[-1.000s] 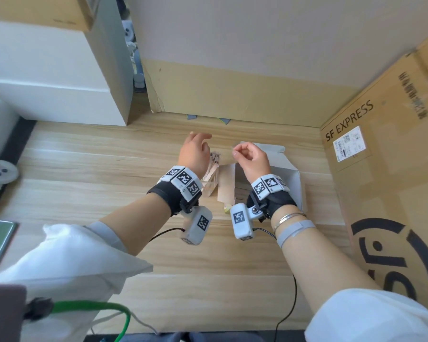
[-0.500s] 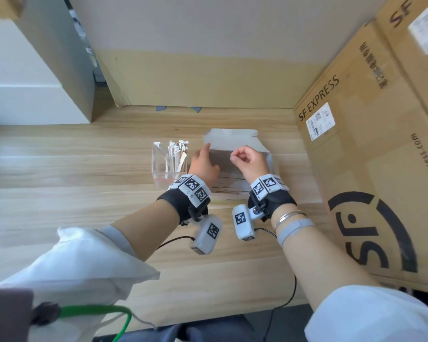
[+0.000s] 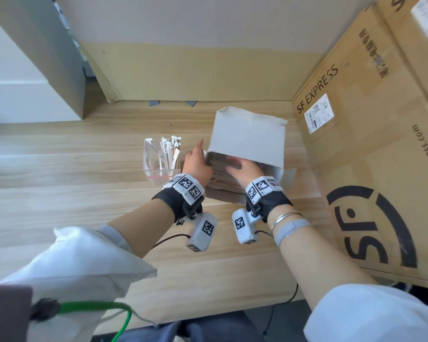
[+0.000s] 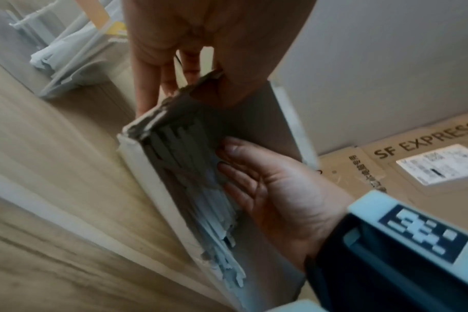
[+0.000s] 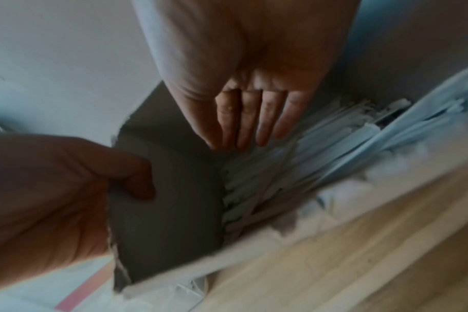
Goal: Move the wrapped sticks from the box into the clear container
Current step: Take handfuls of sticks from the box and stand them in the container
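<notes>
Both hands are at the box [image 3: 247,141], which lies on the bench [image 3: 84,193] beside the clear container [image 3: 158,166]. The left hand [image 3: 197,164] pinches the box's side wall in its grip. The right hand [image 3: 242,169] lies inside, fingers [image 5: 250,122] straight on the wrapped sticks [image 4: 200,190].

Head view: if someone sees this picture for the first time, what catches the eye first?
Both hands at the white box in the middle of the wooden table: the right hand reaches inside onto the wrapped sticks, the left hand grips the box's left wall. Left of the box stands a clear container with some sticks already in it.
</notes>
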`<move>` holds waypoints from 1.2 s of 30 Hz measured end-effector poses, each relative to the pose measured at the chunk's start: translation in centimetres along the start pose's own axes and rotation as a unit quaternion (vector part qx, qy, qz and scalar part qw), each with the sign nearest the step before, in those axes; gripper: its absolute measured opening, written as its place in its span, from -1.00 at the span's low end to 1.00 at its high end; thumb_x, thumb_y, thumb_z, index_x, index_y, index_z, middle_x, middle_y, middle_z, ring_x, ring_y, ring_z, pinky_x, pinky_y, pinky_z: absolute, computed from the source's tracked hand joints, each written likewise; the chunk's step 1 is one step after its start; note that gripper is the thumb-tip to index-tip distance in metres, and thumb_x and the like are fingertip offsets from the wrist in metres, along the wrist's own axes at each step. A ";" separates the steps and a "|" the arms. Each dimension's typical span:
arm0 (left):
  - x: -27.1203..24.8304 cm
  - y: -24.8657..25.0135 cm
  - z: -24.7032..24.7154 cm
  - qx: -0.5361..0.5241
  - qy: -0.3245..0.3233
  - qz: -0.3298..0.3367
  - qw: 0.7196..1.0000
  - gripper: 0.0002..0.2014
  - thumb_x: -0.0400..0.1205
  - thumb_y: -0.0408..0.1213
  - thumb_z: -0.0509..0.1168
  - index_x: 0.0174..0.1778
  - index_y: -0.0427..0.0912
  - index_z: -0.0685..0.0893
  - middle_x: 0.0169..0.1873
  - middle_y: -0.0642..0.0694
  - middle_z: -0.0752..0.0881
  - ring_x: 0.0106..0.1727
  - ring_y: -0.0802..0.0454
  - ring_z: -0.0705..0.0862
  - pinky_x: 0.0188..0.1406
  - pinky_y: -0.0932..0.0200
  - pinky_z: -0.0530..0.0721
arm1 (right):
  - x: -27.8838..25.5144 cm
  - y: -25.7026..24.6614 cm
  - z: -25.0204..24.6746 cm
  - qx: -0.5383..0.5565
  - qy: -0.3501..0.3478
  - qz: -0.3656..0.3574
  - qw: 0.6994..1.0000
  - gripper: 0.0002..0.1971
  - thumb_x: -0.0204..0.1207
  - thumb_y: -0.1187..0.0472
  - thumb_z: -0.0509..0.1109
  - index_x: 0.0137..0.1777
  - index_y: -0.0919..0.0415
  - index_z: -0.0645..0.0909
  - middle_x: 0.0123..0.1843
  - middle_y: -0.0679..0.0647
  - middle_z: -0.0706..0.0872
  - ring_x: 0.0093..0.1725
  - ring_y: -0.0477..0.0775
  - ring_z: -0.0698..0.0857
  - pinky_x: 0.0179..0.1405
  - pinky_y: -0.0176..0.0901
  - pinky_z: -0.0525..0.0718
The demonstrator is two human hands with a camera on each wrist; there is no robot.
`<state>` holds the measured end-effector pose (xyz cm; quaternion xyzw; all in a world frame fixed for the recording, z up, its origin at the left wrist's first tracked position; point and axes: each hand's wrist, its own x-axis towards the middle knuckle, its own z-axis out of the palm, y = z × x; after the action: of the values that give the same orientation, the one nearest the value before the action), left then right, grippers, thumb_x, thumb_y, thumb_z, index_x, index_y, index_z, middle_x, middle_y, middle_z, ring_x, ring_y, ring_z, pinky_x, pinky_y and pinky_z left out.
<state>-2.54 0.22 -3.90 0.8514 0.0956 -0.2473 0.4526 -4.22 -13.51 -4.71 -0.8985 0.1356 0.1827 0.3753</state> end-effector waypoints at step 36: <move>-1.6 -1.4 1.2 -0.020 0.023 0.018 0.999 -0.37 0.56 -0.53 0.10 0.55 -0.04 0.17 0.38 -0.38 0.41 0.42 -0.30 0.41 0.38 -0.19 0.43 | -1.1 0.2 3.1 -0.324 -0.152 0.031 0.933 -0.61 0.51 0.33 0.31 0.36 0.29 0.50 0.31 0.26 0.64 0.29 0.26 0.63 0.23 -0.02 0.59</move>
<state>-4.90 0.18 -4.64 0.8490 0.0961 -0.2176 0.4719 -6.00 -11.31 -6.36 -0.9282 0.0380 0.3627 0.0736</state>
